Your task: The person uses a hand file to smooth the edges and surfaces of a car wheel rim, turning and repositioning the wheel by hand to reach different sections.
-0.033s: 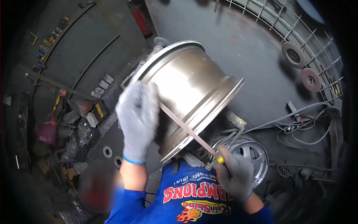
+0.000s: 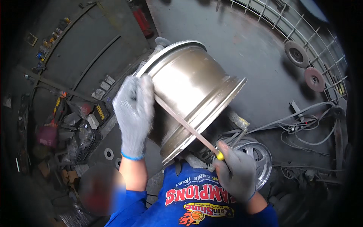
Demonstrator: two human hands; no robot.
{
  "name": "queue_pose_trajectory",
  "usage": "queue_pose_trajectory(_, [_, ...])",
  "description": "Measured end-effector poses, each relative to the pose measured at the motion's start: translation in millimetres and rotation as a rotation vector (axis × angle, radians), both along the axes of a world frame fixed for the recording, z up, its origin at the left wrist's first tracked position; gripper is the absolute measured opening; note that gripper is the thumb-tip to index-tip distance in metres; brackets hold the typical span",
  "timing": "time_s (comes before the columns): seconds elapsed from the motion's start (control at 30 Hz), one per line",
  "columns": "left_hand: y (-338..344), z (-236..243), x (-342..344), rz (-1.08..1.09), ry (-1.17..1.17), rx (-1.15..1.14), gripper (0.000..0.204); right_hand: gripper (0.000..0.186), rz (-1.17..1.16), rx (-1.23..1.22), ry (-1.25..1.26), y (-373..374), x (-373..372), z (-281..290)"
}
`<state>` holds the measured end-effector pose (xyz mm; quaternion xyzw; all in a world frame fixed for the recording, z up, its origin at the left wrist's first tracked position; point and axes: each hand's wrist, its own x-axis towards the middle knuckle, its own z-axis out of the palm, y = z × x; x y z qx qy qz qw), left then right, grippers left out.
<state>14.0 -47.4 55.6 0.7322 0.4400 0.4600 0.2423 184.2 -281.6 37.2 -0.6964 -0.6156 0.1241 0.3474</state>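
A bare metal wheel rim (image 2: 191,81) lies tilted on its side in front of me, its barrel facing up. Across the barrel and its near lip runs a long, flat file (image 2: 185,124) with a yellow handle end. My gloved left hand (image 2: 134,100) is closed around the file's far end, beside the barrel's left side. My right hand (image 2: 236,170), also gloved, grips the yellow handle near my shirt. What supports the rim from below is mostly hidden.
A second spoked wheel (image 2: 261,162) sits below at the right, near tangled cables (image 2: 302,128). Two abrasive discs (image 2: 297,54) hang on a wire grid (image 2: 261,15). Tools, a black case (image 2: 100,112) and scraps lie at the left. A red cylinder (image 2: 142,22) stands at the back.
Both hands have shifted slightly left with the file, the left one a little up as well. The rim has stayed almost in place.
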Motion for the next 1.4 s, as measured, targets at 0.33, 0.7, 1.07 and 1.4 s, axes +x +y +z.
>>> queue_pose_trajectory(0.33, [-30, -25, 2, 0.014, 0.203, 0.435, 0.015, 0.058, -0.054, -0.047, -0.031, -48, 0, -12])
queue_pose_trajectory(0.7, [-14, -18, 0, 0.021, 0.176, 0.442, 0.015, 0.046, -0.029, -0.007, 0.005, -35, -5, -11])
queue_pose_trajectory(1.07, [29, 2, 5, 0.0, 0.094, 0.336, 0.029, 0.048, -0.029, 0.245, 0.053, 13, -7, -17])
queue_pose_trajectory(1.4, [3, 0, 4, -0.081, 0.102, 0.528, 0.022, 0.052, -0.064, 0.205, -0.061, -17, -11, -42])
